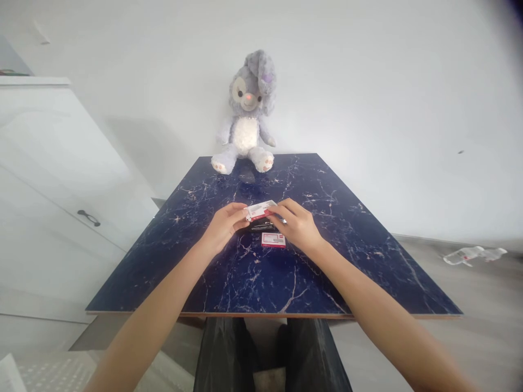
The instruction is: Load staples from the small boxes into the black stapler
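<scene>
A small white and red box [260,209] is held above the middle of the table between my two hands. My left hand [225,224] pinches its left end with thumb and fingers. At the right end, my right hand [297,224] grips it, fingers curled over the edge. Under the held box lies a dark, shiny object [261,226], partly hidden, and I cannot make out its kind. Just nearer to me, a second white and red box [273,240] rests flat on the table, touched by neither hand.
The blue marbled table [253,288] has its front edge close to my legs. A grey plush rabbit [247,114] sits at its far end against the wall. To the left stands a white cabinet [49,179]. Clear plastic packaging [469,255] lies on the floor at right.
</scene>
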The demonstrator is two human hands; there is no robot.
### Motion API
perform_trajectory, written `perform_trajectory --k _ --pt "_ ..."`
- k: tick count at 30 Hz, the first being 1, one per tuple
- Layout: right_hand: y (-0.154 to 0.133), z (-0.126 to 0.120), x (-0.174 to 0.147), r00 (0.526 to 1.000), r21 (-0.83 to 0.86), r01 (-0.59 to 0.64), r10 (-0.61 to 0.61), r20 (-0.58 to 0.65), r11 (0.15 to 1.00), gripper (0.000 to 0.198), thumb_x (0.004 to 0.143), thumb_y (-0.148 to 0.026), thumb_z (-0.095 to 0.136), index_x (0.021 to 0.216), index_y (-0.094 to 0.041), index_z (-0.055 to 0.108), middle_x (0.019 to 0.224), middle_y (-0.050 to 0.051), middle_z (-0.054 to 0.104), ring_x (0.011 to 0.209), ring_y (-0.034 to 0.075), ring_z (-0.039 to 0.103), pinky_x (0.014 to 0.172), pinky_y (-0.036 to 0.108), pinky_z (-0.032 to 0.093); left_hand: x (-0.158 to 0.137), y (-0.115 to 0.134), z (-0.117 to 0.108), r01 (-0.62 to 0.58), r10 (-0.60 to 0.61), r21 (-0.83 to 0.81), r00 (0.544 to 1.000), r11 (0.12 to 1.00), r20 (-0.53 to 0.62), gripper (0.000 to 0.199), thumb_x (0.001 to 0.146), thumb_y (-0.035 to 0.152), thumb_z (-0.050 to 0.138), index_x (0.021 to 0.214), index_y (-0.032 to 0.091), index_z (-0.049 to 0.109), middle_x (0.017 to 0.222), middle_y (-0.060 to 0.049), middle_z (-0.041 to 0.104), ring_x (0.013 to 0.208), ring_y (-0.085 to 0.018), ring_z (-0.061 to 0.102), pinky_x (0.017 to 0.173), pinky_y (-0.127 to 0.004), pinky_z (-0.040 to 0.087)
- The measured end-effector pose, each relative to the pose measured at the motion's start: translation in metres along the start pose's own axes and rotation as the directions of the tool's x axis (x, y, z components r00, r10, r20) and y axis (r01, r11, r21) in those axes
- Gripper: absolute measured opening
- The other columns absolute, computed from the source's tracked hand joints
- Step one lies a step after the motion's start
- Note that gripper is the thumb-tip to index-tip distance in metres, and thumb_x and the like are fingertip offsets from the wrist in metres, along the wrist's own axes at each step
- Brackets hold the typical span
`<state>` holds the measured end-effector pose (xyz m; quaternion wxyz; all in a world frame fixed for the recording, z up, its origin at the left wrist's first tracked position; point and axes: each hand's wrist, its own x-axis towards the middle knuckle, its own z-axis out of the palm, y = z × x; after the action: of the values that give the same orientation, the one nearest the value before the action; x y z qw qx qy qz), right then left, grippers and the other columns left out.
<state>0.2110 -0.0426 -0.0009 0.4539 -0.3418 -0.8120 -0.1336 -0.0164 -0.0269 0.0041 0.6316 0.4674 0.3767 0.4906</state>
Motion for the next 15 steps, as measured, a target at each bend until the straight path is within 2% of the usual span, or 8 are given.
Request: perform_trajectory --k 6,11,15 --pt "0.0001 0.0029 -0.0016 1.0 0.0 0.018 -0.018 0.008 1.0 0.014 0.097 -0.021 0.057 0.108 -0.021 0.067 0.093 0.008 0.067 0.083 0.019 0.063 0.075 0.031 0.054 -0.0024 0.0006 0.002 -0.001 0.002 -0.026 0.999 1.0 0.043 0.025 0.076 0.028 0.083 0.091 0.015 0.068 0.09 -0.003 0.072 0.075 -0.008 0.066 0.07 -0.016 0.058" --pt "-0.0009 0.0013 -0.0007 1.0 0.001 -0.001 0.001 -0.016 1.0 0.014 0.096 -0.021 0.059 0.107 -0.021 0.066 0.093 0.008 0.067 0.084 0.019 0.063 0.076 0.031 0.054 -0.002 0.0009 0.0019 0.0 0.005 -0.11 0.999 0.994 0.047 0.025 0.079 0.032 0.08 0.095 0.016 0.071 0.095 -0.006 0.073 0.08 -0.01 0.068 0.068 -0.015 0.057" --pt "-0.001 0.0006 -0.0008 0.999 0.0 0.01 -0.01 -0.031 1.0 0.012 0.095 -0.021 0.06 0.106 -0.021 0.066 0.092 0.007 0.067 0.082 0.018 0.063 0.074 0.03 0.054 -0.0013 0.0005 0.0002 0.0 0.007 -0.114 0.998 0.994 0.058 0.023 0.079 0.03 0.081 0.095 0.016 0.072 0.094 -0.005 0.074 0.079 -0.01 0.069 0.067 -0.014 0.057"
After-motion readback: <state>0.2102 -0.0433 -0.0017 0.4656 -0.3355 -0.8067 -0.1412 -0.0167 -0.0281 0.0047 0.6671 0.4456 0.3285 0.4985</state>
